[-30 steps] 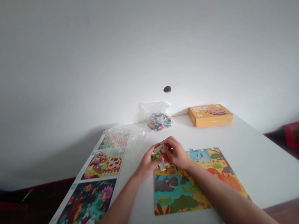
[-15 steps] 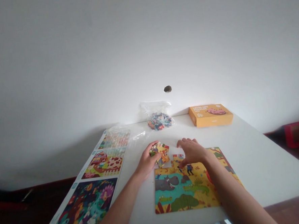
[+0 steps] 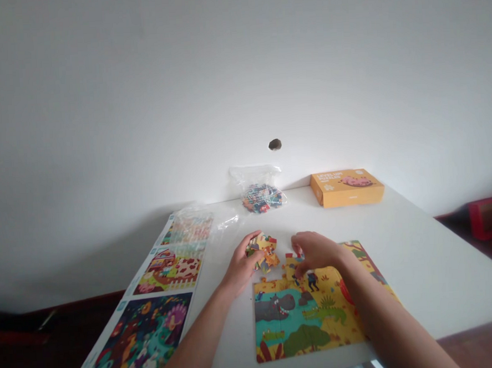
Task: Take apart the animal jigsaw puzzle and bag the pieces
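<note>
My left hand (image 3: 243,263) is closed around a small stack of puzzle pieces (image 3: 267,253) with an orange animal printed on top. My right hand (image 3: 317,250) is curled over the upper edge of a partly joined jigsaw puzzle (image 3: 298,314), thumb on the picture and fingers bent at the far edge. The puzzle shows a hippo, crocodiles and a bush on yellow ground. Its upper left part is absent, leaving a stepped edge with tabs. My right hand and forearm hide some of its right side.
On the left lies a sheet (image 3: 168,272) with several printed pictures. A clear bag of pieces (image 3: 263,198) rests by the wall, beside more crumpled clear plastic (image 3: 227,224). An orange puzzle box (image 3: 348,189) stands at the back right of the white table (image 3: 439,283).
My right hand's fingers have curled in at the puzzle's upper edge. The puzzle's left part has slid slightly towards me. My left hand stays nearly still with its pieces.
</note>
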Motion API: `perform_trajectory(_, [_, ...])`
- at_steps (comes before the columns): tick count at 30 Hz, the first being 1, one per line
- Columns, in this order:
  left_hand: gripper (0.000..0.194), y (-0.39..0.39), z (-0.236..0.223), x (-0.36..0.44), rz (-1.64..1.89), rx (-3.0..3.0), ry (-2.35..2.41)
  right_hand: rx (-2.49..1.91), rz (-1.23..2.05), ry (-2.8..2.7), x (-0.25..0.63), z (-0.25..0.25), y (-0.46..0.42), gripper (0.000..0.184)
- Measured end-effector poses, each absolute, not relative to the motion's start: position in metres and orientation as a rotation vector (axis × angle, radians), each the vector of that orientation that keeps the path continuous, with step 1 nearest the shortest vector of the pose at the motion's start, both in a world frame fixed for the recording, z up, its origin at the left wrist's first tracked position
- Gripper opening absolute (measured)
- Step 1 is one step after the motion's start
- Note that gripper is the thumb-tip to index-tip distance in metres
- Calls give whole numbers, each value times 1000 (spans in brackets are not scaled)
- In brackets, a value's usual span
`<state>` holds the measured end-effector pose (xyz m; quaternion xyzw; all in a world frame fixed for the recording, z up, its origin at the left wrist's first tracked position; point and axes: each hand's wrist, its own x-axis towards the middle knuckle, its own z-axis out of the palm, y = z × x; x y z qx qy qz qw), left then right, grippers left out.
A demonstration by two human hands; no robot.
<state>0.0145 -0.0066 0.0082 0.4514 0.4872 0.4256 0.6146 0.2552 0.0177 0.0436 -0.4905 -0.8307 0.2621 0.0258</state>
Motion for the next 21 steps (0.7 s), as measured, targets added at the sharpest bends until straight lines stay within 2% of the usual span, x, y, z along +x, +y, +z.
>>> perform_trajectory(5, [64,-6,8,15,974,1048,1132,-1461,996,-2493,257,43,22,44])
perform_trajectory(11, [60,-7,8,12,938,1233,1146,-1259,1145,-2342,261,41,26,17])
perform_trajectory(18, [56,-16,13,17,901,1562,1061,-1167,1351,-2235,269,40,30,16])
perform_trajectory(21, [58,-17,12,19,888,1571,1015,-1179,1323,-2253,271,37,31,16])
